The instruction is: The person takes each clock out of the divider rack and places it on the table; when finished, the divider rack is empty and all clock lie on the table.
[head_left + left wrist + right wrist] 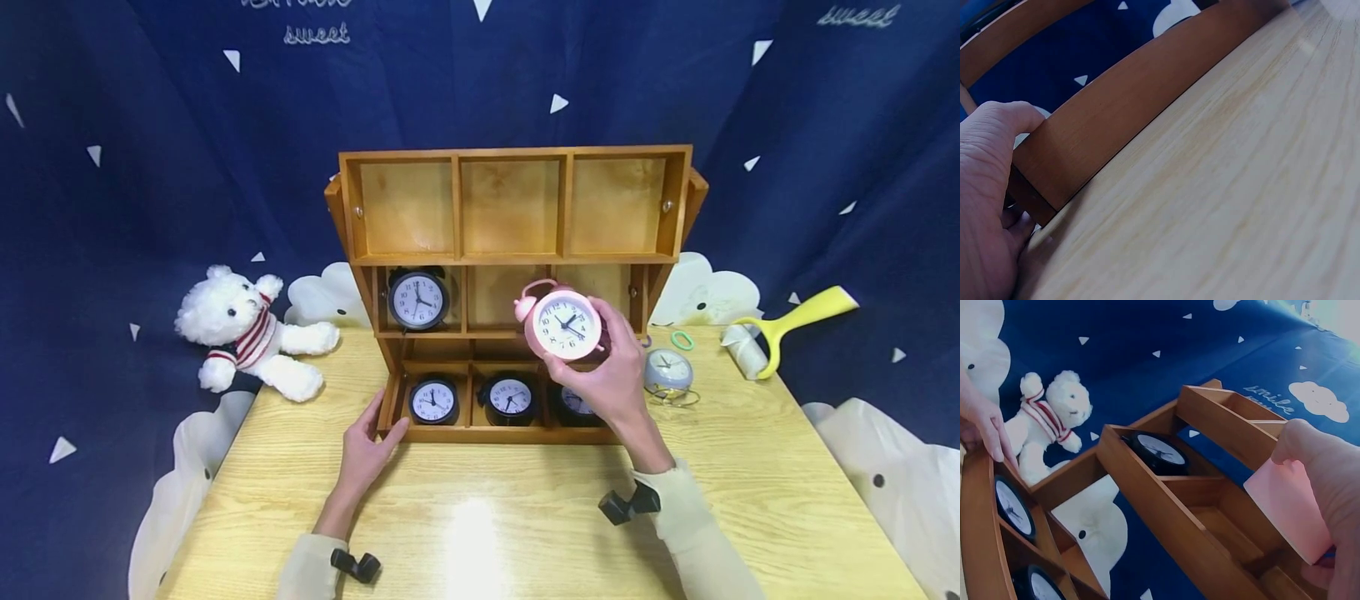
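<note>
My right hand [613, 379] holds a pink twin-bell alarm clock [566, 323] by its rim, its white face toward the head camera, in front of the middle tier of a three-tier wooden shelf [517, 258]. In the right wrist view the clock's pink side [1288, 509] shows between thumb and fingers. My left hand [363, 450] grips the bottom tier's front left corner, thumb over the front board [1104, 119]. A black alarm clock [417, 300] stands in the middle tier's left compartment. Black clocks sit in the bottom tier's left, middle and right compartments; my right hand partly covers the right one.
A white teddy bear [243, 325] sits left of the shelf. To the right are a grey alarm clock [667, 371], a green ring [682, 340] and a yellow-handled tool with a white roll [795, 329]. The top tier's three compartments hold nothing. A blue curtain hangs behind.
</note>
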The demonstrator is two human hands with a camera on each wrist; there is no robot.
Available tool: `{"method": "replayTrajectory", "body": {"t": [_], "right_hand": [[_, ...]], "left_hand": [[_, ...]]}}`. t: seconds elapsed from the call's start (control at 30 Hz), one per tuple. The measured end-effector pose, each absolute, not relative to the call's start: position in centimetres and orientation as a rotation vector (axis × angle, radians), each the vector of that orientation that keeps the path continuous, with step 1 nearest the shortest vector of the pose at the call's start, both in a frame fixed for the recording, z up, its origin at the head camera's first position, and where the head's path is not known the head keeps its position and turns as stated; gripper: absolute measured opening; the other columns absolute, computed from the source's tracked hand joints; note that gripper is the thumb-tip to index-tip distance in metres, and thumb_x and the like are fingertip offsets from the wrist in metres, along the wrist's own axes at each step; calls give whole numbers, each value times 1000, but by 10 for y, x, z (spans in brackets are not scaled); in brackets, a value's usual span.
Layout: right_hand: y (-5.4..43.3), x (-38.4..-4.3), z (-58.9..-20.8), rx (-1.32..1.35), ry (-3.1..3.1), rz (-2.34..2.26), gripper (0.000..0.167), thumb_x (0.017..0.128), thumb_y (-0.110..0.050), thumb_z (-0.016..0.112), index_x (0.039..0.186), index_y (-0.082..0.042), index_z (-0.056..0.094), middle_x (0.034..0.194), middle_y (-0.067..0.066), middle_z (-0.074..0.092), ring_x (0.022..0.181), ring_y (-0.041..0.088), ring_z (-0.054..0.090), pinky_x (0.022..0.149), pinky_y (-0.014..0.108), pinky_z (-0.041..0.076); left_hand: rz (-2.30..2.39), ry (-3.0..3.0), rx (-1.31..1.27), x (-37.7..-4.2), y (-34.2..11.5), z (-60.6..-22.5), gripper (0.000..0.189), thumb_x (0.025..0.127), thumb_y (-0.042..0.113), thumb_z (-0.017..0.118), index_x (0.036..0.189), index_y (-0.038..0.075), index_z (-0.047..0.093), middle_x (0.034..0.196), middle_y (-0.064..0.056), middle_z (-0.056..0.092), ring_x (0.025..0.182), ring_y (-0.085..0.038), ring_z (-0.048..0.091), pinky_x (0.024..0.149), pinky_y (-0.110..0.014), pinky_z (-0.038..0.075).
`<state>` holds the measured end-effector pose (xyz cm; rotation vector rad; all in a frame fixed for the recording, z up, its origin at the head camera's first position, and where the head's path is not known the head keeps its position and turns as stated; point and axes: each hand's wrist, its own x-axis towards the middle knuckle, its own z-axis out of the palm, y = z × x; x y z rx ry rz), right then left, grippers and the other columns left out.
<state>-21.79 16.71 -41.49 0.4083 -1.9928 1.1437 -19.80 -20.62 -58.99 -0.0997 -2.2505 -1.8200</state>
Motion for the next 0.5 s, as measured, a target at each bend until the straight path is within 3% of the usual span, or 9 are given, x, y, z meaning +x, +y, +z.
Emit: {"method": "replayTrajectory", "body": {"t": [0.17, 0.33, 0.5], "right_hand": [[186, -210, -419, 418, -1988, 1233, 87, 59, -11, 96, 138, 1, 61, 125, 17, 69, 107, 18, 63, 88, 8, 51], [200, -199, -415, 438, -1946, 1368, 85, 57, 11, 91, 135, 11, 58, 120, 27, 67, 103, 10, 61, 81, 8, 53], [212, -179, -403, 373, -1942, 1377, 80, 58, 16, 86, 132, 19, 56, 117, 35, 63, 101, 8, 61, 83, 6, 51]], "left_hand": [[-1792, -2274, -84, -198, -207, -589, 74, 94, 16, 80, 157, 2, 44, 160, -20, 43, 142, -39, 48, 113, -20, 40], [-1776, -2282, -65, -197, -208, -589, 73, 94, 16, 81, 157, 4, 45, 160, -19, 45, 143, -38, 48, 116, -32, 39], [-1758, -2298, -65, -196, -207, -589, 72, 95, 17, 80, 157, 3, 46, 161, -20, 43, 146, -39, 44, 119, -37, 36]]}}
